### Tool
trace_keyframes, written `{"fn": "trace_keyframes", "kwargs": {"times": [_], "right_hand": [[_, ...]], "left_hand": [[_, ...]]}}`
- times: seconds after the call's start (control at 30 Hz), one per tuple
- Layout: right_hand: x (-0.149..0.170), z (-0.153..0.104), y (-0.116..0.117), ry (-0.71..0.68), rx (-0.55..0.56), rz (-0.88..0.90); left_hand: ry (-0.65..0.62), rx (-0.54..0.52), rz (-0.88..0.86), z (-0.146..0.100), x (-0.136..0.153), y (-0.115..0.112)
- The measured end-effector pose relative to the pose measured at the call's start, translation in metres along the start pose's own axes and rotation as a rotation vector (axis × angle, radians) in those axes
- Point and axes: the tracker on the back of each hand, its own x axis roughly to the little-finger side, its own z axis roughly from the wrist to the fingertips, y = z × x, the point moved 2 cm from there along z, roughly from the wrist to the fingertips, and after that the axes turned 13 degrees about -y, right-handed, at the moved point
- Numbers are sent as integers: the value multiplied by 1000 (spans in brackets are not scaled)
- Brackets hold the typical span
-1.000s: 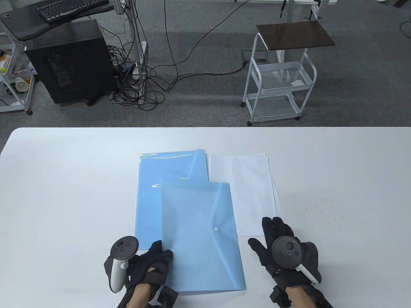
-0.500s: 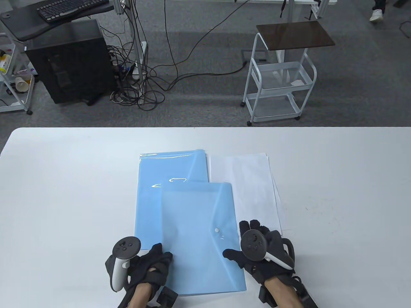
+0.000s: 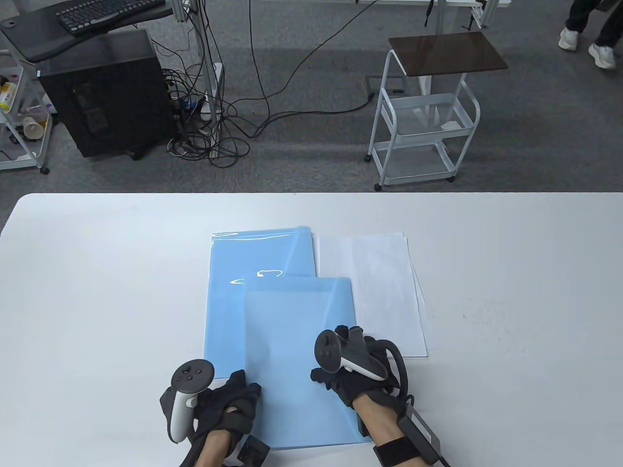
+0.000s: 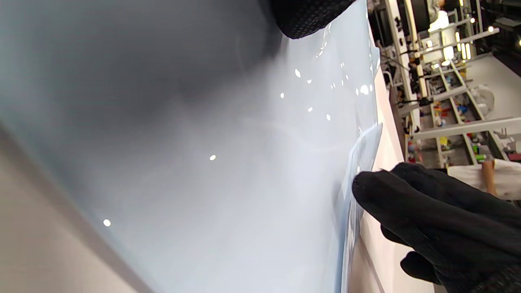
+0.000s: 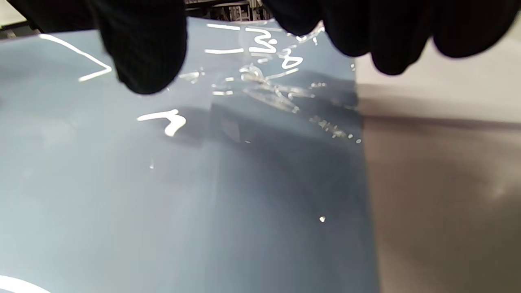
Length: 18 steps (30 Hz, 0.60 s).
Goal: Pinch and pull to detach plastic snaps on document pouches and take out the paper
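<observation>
**Opening step on the front pouch: snap not yet seen apart**

Step in hand, by judgement: the getting hold of the flap near the snap, before the pull. No paper out of this pouch yet, as far as can be seen.

Front pouch (image 3: pixel 292 340), pale blue and half clear, flat on the worktop (image 3: pixel 511 292), near the person, partly over the other blue pouches (image 3: pixel 258 253) behind it. Just to the right of those, loose white sheets (image 3: pixel 384 287), partly under the front pouch's right edge.

Left hand (image 3: pixel 229 404) at the near left edge of the front pouch, fingers over that edge. Seems to steady it; pressing or pinching, cannot tell. In the left wrist view only one gloved fingertip (image 4: pixel 305 18), down on the glossy plastic.

Right hand (image 3: pixel 355 369) over the right part of the pouch, where the flap comes to its point. Covers the snap in the table view; not plainly seen in the wrist views either. In the right wrist view the thumb (image 5: pixel 142 57) and the other fingers (image 5: pixel 366 36) hang apart, with shiny plastic between them: released, closed on nothing. In the left wrist view the fingertips at the flap edge, which looks slightly raised there.

Next move, by judgement:
- Bring thumb and forefinger together on the flap tip, close beside the snap.
- Keep the left hand firm on the pouch, otherwise likely to slide or lift whole.
- Pull short and upward, away from the pouch body, then reach inside for the paper.
</observation>
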Motion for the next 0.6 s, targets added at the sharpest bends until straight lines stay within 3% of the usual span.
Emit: {"fn": "trace_keyframes", "kwargs": {"times": [0.43, 0.6], "right_hand": [[-16, 26, 11, -1, -40, -147], [-20, 28, 11, -19, -148, -86]], "left_hand": [[-7, -4, 71, 1, -1, -1], [-5, -3, 69, 1, -1, -1]]}}
